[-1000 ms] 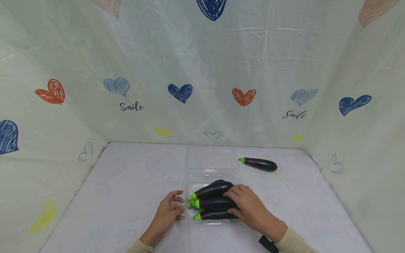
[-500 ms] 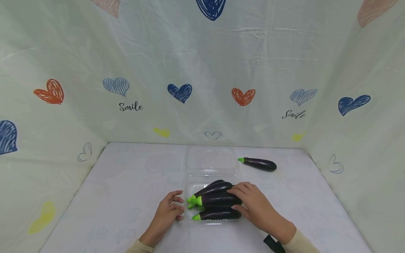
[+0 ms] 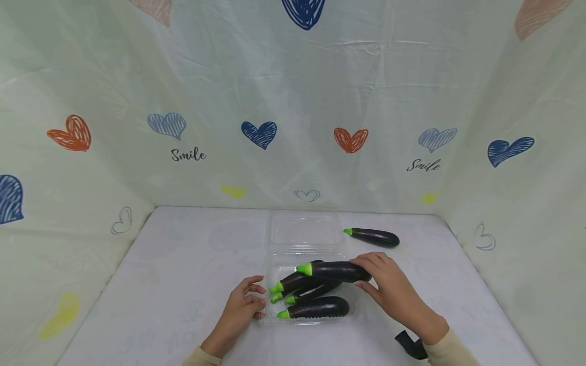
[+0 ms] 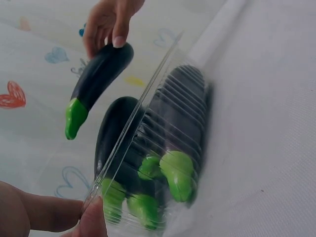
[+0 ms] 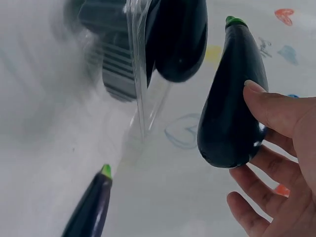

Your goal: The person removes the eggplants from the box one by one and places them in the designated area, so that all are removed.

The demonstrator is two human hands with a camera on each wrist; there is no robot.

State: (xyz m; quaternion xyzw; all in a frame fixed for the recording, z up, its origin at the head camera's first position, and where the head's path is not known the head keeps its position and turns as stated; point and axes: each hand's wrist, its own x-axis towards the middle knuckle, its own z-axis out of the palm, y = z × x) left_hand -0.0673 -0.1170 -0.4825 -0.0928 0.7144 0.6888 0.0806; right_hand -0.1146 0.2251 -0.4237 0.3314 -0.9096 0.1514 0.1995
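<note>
The right hand [image 3: 396, 291] pinches a glossy dark-purple, green-stemmed eggplant [image 3: 336, 271] by its rounded right end over the clear-plastic hinged container [image 3: 283, 261], whose left rim the left hand [image 3: 240, 307] pinches, and this one-ended fingertip hold could let it slip onto the matching eggplants [image 3: 320, 307] below.

Clear container [image 3: 281, 262]: lid [image 3: 303, 229] laid open;
Raised eggplant [image 3: 333, 272]: dark purple, green stem [image 3: 304, 269] leftward; above container;
Lower eggplants [image 3: 320, 307]: inside, stems leftward

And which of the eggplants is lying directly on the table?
The back eggplant, right of the open lid; another is in the right hand, the rest lie in the container.
</note>
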